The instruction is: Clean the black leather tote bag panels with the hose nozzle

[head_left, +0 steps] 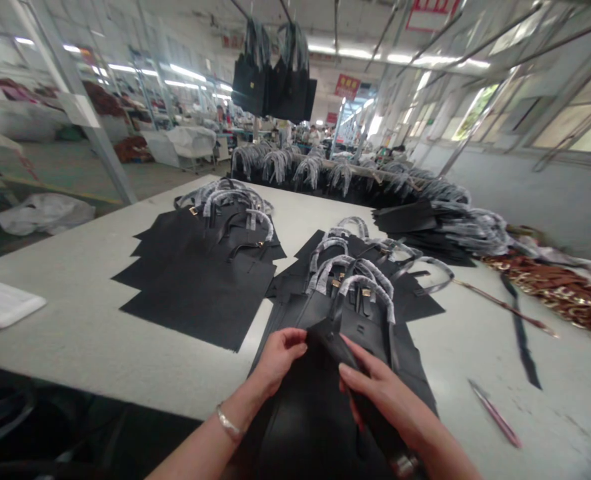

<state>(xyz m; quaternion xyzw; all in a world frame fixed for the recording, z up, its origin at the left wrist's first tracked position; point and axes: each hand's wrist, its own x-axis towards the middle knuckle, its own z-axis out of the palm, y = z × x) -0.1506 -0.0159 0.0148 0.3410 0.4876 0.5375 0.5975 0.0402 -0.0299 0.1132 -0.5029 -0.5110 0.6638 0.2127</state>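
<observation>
My left hand [279,357] pinches the left edge of a black bag panel [324,340] between thumb and fingertips. On the other side, my right hand [375,381] is closed around a folded part of the same dark piece, its fingers partly hidden. Under both hands lies a pile of black bag panels [295,433], whose handles [368,283] are wrapped in clear film. Small gold buckles [366,292] show between these handles, just beyond my hands.
More black panels [195,287] with wrapped handles lie fanned out at left. A white tray [8,303] is at the left edge. At right are a pink pen [495,415], a black strip [523,333] and brown straps [550,287]. Black bags [270,83] hang overhead.
</observation>
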